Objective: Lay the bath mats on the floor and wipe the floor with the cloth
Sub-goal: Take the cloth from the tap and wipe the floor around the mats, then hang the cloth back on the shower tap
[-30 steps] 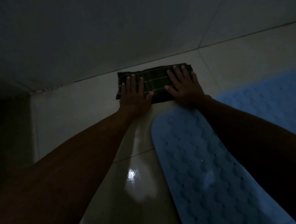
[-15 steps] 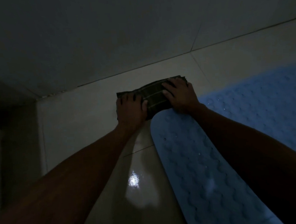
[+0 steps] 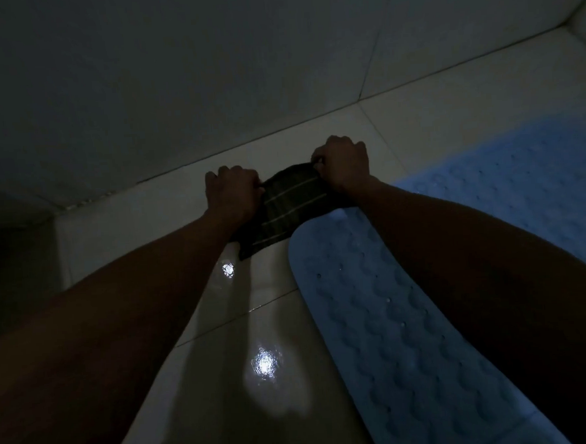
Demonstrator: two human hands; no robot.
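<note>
- Dim room; pale glossy tiled floor (image 3: 181,208) meeting a tiled wall (image 3: 207,72) at the far side; two bright glints of light on the tiles in the foreground
- Both forearms bare, stretched forward and converging toward the wall; backs of the hands up, knuckles raised
- Left hand (image 3: 232,194) curled into a fist over the left end of the cloth (image 3: 291,211); fingers folded under, gripping the fabric
- Right hand (image 3: 343,164) likewise closed, bunching the cloth's far right corner; thumb side faces inward
- Cloth dark with thin pale stripes, drawn taut between the two fists; the upper edge looks lifted, the lower corner hangs down to the tiles near the small glint; whether it touches there, cannot tell
- Near bath mat (image 3: 394,335) pale blue, bumpy, flat on the floor under the right forearm; its rounded end lies just beside the cloth's lower right edge
- Second bath mat (image 3: 529,186) further right, also flat, partly hidden by the right arm
</note>
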